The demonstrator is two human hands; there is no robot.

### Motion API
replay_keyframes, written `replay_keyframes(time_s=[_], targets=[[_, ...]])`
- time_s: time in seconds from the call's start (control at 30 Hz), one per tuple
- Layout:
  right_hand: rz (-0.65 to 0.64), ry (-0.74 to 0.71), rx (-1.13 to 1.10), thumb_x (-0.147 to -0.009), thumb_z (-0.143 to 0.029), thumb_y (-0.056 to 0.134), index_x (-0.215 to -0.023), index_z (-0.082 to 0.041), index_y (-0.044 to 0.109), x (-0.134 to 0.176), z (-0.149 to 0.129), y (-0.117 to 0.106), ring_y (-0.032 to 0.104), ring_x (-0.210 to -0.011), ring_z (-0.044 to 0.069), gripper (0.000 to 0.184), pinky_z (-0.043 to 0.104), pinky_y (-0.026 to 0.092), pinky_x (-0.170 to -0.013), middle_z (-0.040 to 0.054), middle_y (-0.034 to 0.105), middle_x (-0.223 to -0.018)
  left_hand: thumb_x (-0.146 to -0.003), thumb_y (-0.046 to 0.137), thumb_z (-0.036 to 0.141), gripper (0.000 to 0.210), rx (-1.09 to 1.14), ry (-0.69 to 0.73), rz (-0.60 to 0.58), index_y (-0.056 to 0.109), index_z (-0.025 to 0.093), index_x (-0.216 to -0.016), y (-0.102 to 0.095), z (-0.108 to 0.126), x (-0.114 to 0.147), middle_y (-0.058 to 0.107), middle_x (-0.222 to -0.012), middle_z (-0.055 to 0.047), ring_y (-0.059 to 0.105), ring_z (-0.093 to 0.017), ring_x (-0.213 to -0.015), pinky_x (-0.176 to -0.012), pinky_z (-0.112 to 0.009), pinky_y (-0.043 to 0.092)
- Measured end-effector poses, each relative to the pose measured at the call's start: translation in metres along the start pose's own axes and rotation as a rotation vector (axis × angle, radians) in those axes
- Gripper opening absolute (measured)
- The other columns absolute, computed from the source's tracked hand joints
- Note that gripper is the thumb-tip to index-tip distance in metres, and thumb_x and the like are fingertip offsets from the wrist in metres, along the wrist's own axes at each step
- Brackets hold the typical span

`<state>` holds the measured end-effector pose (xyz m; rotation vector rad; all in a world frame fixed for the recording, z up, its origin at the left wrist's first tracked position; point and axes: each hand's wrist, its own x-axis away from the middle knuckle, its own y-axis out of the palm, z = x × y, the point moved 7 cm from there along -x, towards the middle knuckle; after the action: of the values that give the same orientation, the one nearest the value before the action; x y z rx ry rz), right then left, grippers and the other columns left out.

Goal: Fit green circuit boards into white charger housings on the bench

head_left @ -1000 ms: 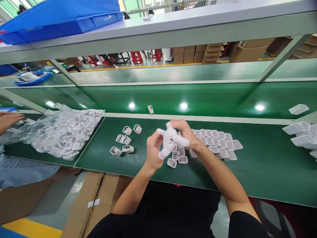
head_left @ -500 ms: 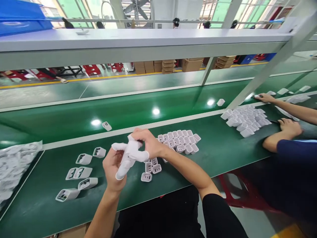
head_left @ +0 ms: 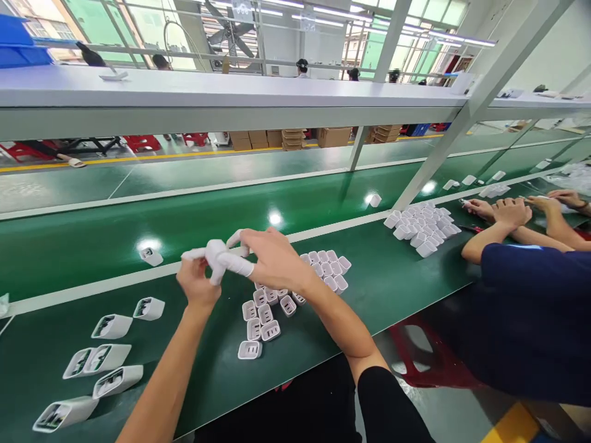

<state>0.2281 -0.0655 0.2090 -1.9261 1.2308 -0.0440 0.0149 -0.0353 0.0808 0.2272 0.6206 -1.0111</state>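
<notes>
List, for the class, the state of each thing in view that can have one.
Left grip: closed on the white piece
Right grip: thumb at the white piece; whether closed, unclear
White piece: held in the air, exact shape indistinct
Finger covers: worn
Casings on the left: open, dark and green inside
Casings in the middle: open, slotted inside
Ceiling lights: lit
Fan: turning or still, cannot tell

This is a factory workshop. A long green counter [head_left: 378,277] carries white plastic casings [head_left: 265,314]; brown cardboard boxes [head_left: 335,136] stand beyond.
</notes>
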Motion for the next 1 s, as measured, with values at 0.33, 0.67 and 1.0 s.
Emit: replay_keyframes(time_s=[0.33, 0.67, 1.0], targets=[[0.157, -0.021, -0.099, -0.114, -0.084, 0.028, -0.123, -0.029, 0.078, 0.022, -0.005, -0.040, 0.064, -0.086, 0.023, 0.075, 0.042, 0.043, -0.092, 0.0013, 0.075, -0.095, -0.078, 0.081, 0.018, 0.033, -0.443, -0.214, -0.175, 0.051, 0.025, -0.090, 0.035, -0.120, -0.057, 0.066, -0.100, -0.006, 0.072, -0.027, -0.093, -0.094, -0.044, 0.064], [0.266, 0.051, -0.079, -0.114, -0.082, 0.020, -0.123, -0.030, 0.082, 0.016, 0.032, -0.050, 0.066, -0.089, 0.024, 0.081, 0.045, 0.051, -0.092, 0.0042, 0.075, -0.096, -0.086, 0.075, 0.006, 0.031, -0.548, -0.177, -0.175, 0.060, 0.019, -0.110, 0.034, -0.151, -0.060, 0.061, -0.127, -0.019, 0.065, -0.037, -0.119, -0.108, -0.052, 0.056], [0.387, 0.018, 0.002, -0.115, -0.080, 0.032, -0.116, -0.033, 0.084, 0.020, 0.025, -0.059, 0.070, -0.082, 0.027, 0.070, 0.047, 0.055, -0.085, 0.0062, 0.076, -0.089, -0.102, 0.077, 0.038, 0.036, -0.463, -0.073, -0.034, 0.060, 0.018, -0.128, 0.026, -0.127, -0.053, 0.062, -0.142, -0.024, 0.058, -0.041, -0.142, -0.127, -0.060, 0.046]])
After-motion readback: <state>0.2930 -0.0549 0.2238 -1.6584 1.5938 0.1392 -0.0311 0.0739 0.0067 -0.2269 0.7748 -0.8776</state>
